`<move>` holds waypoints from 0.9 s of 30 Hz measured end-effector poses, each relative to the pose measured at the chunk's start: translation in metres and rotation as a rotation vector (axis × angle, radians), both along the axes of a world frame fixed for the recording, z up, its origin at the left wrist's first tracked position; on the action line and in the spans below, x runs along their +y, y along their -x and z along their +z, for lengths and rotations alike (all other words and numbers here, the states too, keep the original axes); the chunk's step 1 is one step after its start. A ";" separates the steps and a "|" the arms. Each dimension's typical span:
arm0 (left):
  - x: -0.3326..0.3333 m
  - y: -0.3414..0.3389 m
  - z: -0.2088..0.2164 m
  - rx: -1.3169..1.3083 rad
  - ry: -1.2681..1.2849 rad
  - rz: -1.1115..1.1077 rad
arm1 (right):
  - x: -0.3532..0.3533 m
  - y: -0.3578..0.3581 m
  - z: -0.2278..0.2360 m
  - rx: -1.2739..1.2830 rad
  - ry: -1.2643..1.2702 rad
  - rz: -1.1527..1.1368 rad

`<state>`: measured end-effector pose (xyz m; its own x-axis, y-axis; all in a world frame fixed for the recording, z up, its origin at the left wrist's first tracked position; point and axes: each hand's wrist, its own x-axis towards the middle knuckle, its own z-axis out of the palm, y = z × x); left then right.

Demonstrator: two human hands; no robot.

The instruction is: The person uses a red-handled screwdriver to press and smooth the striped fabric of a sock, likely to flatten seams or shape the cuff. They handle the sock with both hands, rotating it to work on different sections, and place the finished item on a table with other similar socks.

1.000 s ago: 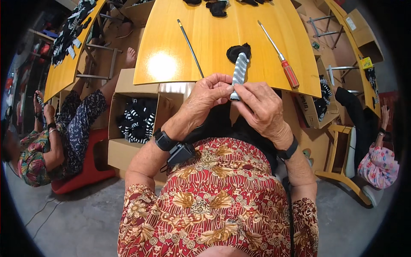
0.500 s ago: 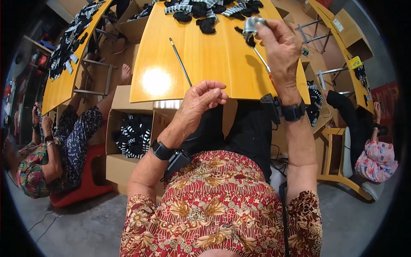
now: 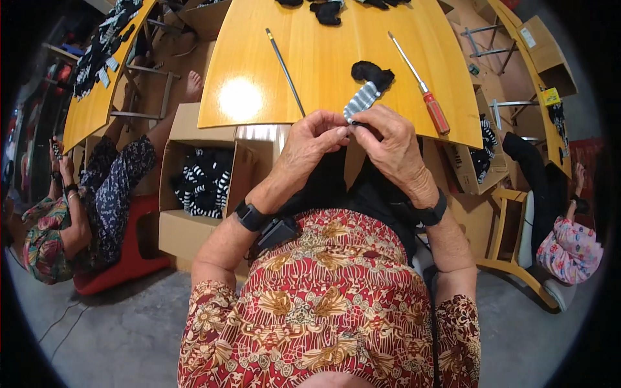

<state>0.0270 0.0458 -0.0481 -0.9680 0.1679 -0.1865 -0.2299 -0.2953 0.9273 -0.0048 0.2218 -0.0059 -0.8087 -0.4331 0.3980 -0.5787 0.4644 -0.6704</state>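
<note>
Both hands pinching striped sock (image 3: 363, 100) at near edge of yellow table (image 3: 323, 58): left hand (image 3: 310, 139), right hand (image 3: 391, 145). Handling under way; carton of striped socks (image 3: 204, 187) below table not yet emptied.

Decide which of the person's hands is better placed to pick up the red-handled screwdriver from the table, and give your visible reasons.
Probably the right hand: the red-handled screwdriver lies on the yellow table just beyond it, on its side. The left hand would have to cross the striped sock both hands pinch.
</note>
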 end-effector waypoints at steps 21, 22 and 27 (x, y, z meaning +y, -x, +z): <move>0.002 -0.006 0.001 0.263 0.247 0.109 | -0.003 -0.010 -0.002 -0.278 0.168 0.014; 0.000 -0.005 0.000 0.264 0.276 0.088 | -0.003 -0.009 -0.003 -0.313 0.178 0.010; -0.001 -0.002 0.002 0.179 0.125 0.076 | -0.005 -0.007 -0.006 -0.227 0.148 -0.008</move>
